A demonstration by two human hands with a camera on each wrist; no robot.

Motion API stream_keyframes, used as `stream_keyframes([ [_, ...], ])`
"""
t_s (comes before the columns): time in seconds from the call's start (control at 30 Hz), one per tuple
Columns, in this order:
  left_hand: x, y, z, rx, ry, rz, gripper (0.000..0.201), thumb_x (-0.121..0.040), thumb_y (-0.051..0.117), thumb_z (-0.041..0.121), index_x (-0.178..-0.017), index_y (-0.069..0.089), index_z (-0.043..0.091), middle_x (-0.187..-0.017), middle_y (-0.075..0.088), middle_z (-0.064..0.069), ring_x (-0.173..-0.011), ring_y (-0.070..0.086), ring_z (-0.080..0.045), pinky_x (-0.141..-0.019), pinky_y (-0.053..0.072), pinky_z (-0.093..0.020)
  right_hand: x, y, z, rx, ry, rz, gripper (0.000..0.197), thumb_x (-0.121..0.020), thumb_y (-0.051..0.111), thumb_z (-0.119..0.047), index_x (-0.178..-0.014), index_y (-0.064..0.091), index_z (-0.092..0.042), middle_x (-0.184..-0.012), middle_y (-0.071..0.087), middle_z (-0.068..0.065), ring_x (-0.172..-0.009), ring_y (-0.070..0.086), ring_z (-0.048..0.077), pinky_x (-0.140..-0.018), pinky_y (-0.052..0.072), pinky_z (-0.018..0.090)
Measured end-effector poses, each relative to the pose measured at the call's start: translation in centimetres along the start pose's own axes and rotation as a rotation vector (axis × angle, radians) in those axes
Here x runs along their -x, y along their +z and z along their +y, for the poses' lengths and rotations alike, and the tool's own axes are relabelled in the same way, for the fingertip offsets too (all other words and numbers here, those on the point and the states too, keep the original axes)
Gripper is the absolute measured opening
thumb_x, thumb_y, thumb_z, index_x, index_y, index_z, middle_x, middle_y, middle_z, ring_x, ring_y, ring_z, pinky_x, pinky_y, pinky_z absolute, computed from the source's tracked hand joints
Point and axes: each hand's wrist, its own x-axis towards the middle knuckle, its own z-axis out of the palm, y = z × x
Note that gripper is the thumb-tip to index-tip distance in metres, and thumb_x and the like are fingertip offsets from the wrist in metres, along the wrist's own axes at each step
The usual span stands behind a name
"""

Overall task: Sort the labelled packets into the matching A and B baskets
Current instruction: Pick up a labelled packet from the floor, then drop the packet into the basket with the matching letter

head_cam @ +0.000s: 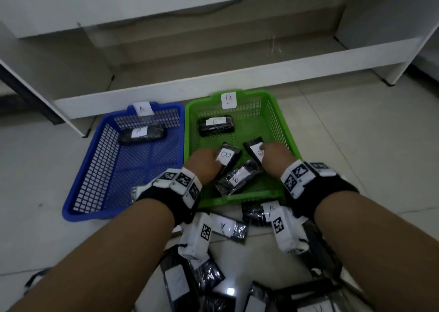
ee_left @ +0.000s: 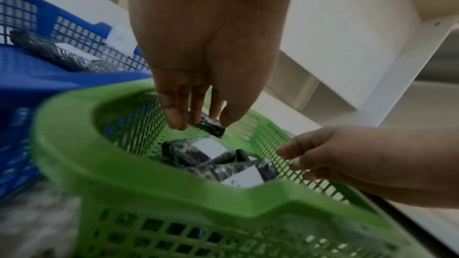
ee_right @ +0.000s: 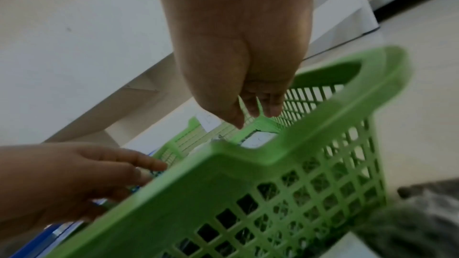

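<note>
Both hands hover over the green basket B. My left hand has straight fingers beside a black packet labelled B, gripping nothing. My right hand is relaxed and empty, touching another packet. Two more B packets lie in this basket. The blue basket A holds one A packet. In the left wrist view my left hand hangs empty above the green basket. The right wrist view shows my right hand empty too.
Several black packets lie in a loose pile on the tiled floor under my forearms, one labelled A. A white shelf unit stands directly behind both baskets. Bare floor lies right of the green basket.
</note>
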Motion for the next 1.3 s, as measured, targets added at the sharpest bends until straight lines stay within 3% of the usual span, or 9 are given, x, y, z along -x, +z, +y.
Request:
stream_keyframes([
  [0.17,7.4,-0.8,0.2,0.352,0.152,0.346,0.032,-0.094,0.051,0.017,-0.126,0.052,0.020,-0.100,0.062,0.005,-0.085,0.059,-0.011,-0.069,0.044,-0.020,4.9,-1.8,-0.6,-0.277,-0.267,0.331,0.027,-0.089,0.052,-0.006,-0.115,0.059,-0.008,-0.111,0.062,0.009,-0.099,0.058,0.024,-0.082,0.044,0.029],
  [0.3,13.5,3.4,0.2,0.101,0.436,0.305,0.036,-0.089,0.048,0.023,-0.125,0.047,0.026,-0.090,0.062,0.006,-0.079,0.059,-0.012,-0.064,0.050,-0.027,10.8,0.6,0.6,-0.165,-0.419,0.537,0.015,-0.084,0.052,-0.006,-0.096,0.061,-0.008,-0.089,0.058,0.003,-0.083,0.048,0.014,-0.072,0.039,0.027],
  [0.47,14.1,9.6,-1.2,-0.239,0.394,0.157,0.055,-0.074,0.039,0.029,-0.128,0.047,0.024,-0.119,0.057,0.000,-0.108,0.057,-0.023,-0.086,0.049,-0.032,14.5,4.7,5.9,0.247,-0.607,0.314,0.032,-0.080,0.043,-0.022,-0.102,0.065,-0.011,-0.101,0.065,0.006,-0.090,0.058,0.022,-0.080,0.049,0.031],
  [0.6,12.9,10.6,-2.0,-0.346,0.164,0.104,0.064,-0.091,0.036,0.017,-0.150,0.012,0.017,-0.151,0.024,-0.003,-0.138,0.024,-0.024,-0.112,0.023,-0.038,14.1,6.7,8.4,0.330,-0.498,0.213,0.046,-0.079,0.044,-0.030,-0.118,0.058,-0.010,-0.120,0.063,0.010,-0.108,0.061,0.029,-0.093,0.048,0.040],
  [0.7,12.3,10.7,-2.1,-0.380,0.163,0.145,0.060,-0.083,0.040,0.012,-0.143,0.036,0.014,-0.135,0.045,-0.005,-0.118,0.046,-0.026,-0.098,0.039,-0.040,13.5,7.2,8.1,0.350,-0.472,0.250,0.052,-0.070,0.055,-0.028,-0.119,0.055,-0.009,-0.112,0.066,0.011,-0.102,0.064,0.030,-0.089,0.052,0.039],
  [0.8,11.8,11.1,-2.6,-0.469,0.221,0.214,0.041,-0.067,0.056,0.018,-0.106,0.068,0.017,-0.095,0.062,-0.003,-0.085,0.057,-0.024,-0.071,0.049,-0.039,13.0,7.9,6.9,0.368,-0.446,0.308,0.052,-0.066,0.046,-0.014,-0.118,0.054,-0.006,-0.101,0.064,0.012,-0.096,0.055,0.031,-0.077,0.057,0.040],
  [1.0,12.3,9.7,-4.0,-0.493,0.343,0.252,0.040,-0.056,0.063,0.023,-0.095,0.057,0.020,-0.089,0.058,-0.001,-0.082,0.055,-0.024,-0.079,0.042,-0.038,13.4,7.9,5.0,0.418,-0.383,0.292,0.067,-0.036,0.082,-0.001,-0.102,0.067,-0.003,-0.086,0.061,0.015,-0.070,0.063,0.033,-0.062,0.053,0.039],
  [1.17,15.3,6.2,-6.7,-0.378,0.508,0.231,0.045,-0.072,0.051,0.049,-0.108,0.049,0.022,-0.099,0.059,0.002,-0.084,0.061,-0.016,-0.081,0.051,-0.039,14.5,6.6,5.0,0.351,-0.545,0.366,0.047,-0.071,0.051,-0.035,-0.112,0.048,-0.013,-0.100,0.064,0.011,-0.092,0.045,0.026,-0.078,0.033,0.037],
  [1.3,17.6,2.2,-10.9,-0.331,0.616,0.292,0.044,-0.080,0.054,0.047,-0.109,0.049,0.015,-0.110,0.059,-0.006,-0.090,0.061,-0.020,-0.078,0.049,-0.028,16.1,5.5,3.1,0.293,-0.700,0.389,0.046,-0.068,0.057,-0.038,-0.106,0.049,-0.015,-0.100,0.057,0.009,-0.087,0.047,0.026,-0.075,0.034,0.036],
])
